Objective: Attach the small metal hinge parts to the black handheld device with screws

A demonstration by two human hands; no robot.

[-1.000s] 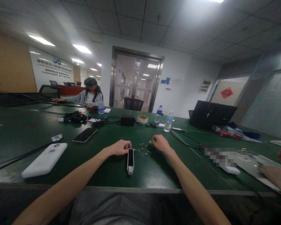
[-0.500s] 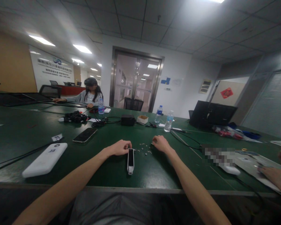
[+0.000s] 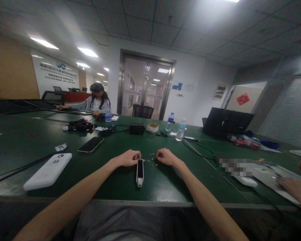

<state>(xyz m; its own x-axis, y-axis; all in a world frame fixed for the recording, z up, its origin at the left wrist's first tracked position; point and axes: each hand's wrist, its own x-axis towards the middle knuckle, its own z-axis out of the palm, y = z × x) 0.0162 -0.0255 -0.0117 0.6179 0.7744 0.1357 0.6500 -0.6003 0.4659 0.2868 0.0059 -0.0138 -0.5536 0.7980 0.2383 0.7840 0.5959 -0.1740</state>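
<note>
A slim white-edged object with a black top face (image 3: 139,171) lies lengthwise on the green table in front of me. My left hand (image 3: 128,158) is closed at its far end, thumb and fingers curled there. A small thin piece (image 3: 145,161) sticks out to the right of that end. Several tiny metal rings (image 3: 152,159) are scattered between my hands. Over the right side of these rings is my right hand (image 3: 166,157), its fingers bent together and pointing down at the table. What its fingertips hold, if anything, is hidden.
A phone (image 3: 91,144) and a white power bank (image 3: 48,171) lie left. Farther back are a black box (image 3: 137,128), an open small carton (image 3: 153,127), cables and water bottles (image 3: 181,130). At right, another person's hand (image 3: 294,189) rests by a flat sheet.
My right hand has moved left, in over the rings, and now covers some of them. My left hand and the slim object have stayed in place.
</note>
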